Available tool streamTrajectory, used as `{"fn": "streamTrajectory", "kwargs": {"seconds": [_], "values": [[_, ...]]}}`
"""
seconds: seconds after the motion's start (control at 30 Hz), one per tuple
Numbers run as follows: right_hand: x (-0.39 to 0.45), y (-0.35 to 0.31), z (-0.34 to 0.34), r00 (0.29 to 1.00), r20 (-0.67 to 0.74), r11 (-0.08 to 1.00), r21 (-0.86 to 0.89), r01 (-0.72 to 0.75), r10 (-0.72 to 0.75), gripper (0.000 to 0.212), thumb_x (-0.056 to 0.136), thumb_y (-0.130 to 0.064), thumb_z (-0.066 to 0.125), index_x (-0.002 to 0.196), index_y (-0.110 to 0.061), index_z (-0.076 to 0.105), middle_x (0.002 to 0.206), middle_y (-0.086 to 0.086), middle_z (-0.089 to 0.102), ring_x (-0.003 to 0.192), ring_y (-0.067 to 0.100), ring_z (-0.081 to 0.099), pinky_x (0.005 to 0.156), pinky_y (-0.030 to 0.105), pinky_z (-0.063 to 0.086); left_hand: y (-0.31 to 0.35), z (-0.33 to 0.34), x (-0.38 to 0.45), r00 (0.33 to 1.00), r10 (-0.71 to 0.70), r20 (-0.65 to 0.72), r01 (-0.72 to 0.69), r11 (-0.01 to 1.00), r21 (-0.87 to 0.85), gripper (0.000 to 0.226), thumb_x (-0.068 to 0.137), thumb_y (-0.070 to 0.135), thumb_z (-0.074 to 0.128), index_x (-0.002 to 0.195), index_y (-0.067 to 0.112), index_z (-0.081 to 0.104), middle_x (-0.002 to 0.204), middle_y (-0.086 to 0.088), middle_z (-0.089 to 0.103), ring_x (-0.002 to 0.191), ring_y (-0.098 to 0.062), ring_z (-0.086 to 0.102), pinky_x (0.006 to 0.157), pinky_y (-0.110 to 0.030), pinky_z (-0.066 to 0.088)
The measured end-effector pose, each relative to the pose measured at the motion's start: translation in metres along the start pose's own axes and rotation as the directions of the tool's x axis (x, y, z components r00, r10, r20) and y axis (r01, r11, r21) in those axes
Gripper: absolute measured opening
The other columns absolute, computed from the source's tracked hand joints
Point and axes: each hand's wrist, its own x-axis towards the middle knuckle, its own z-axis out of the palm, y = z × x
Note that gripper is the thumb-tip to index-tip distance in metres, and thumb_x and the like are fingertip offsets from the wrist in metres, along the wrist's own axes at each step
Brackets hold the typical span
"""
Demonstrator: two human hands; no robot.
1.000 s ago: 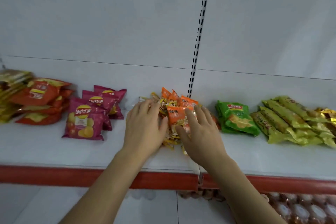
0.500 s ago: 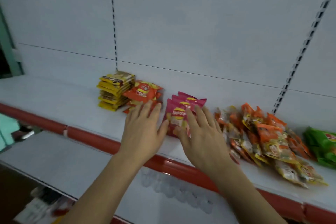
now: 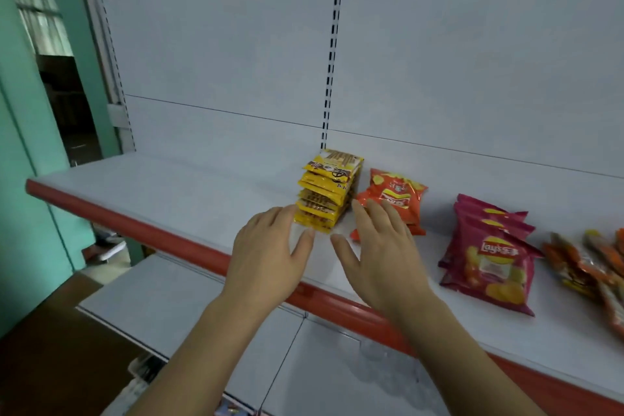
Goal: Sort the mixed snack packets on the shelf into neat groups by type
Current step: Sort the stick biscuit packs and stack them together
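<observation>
A stack of yellow snack packets (image 3: pixel 329 189) stands on the white shelf (image 3: pixel 189 192) by the slotted upright. Right of it lies a pile of orange-red chip packets (image 3: pixel 398 196), then a pile of magenta Lay's packets (image 3: pixel 489 257), then small orange packets (image 3: pixel 594 267) at the right edge. My left hand (image 3: pixel 270 257) hovers flat, fingers apart, with its fingertips at the stack's lower left corner. Just in front of the orange-red pile, my right hand (image 3: pixel 381 257) is spread flat, hiding that pile's front corner. Neither hand holds anything.
The shelf has a red front lip (image 3: pixel 141 233). A lower white shelf (image 3: pixel 175 307) sticks out below it. A teal wall and a dark doorway (image 3: pixel 60 84) are at the left. The shelf surface left of the yellow stack is bare.
My view and both hands have shifted left along the shelf, from the small orange packets, past the magenta packets, to the yellow stack and orange-red pile. Both hands stay flat and hold nothing.
</observation>
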Motion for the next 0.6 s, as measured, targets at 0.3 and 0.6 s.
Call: {"fn": "streamTrajectory", "kwargs": {"seconds": [0.3,0.6], "values": [[0.106,0.012,0.031,0.991,-0.079,0.992,-0.051,-0.117,0.112,0.075,0.092,-0.066,0.022,0.138,-0.014,0.050,0.134,0.006,0.057,0.132,0.032,0.044,0.110,0.047,0.037,-0.014,0.026,0.121,0.996,0.072,0.044,-0.069,0.995,-0.071,0.047,0.104,0.044,0.049,0.144,0.020,0.051,0.138,-0.001,0.060,0.127,-0.023,0.054,0.099,-0.038,0.046],[0.166,0.014,0.037,0.944,0.007,0.942,-0.078,-0.328,0.329,0.044,0.097,-0.056,0.045,0.111,-0.016,0.057,0.100,0.004,0.067,0.101,0.029,0.056,0.081,0.038,0.046,-0.030,0.066,0.197,0.988,-0.003,0.155,0.036,0.977,-0.211,0.055,0.099,0.053,0.059,0.139,0.016,0.056,0.129,-0.002,0.067,0.117,-0.023,0.062,0.085,-0.030,0.044]]}}
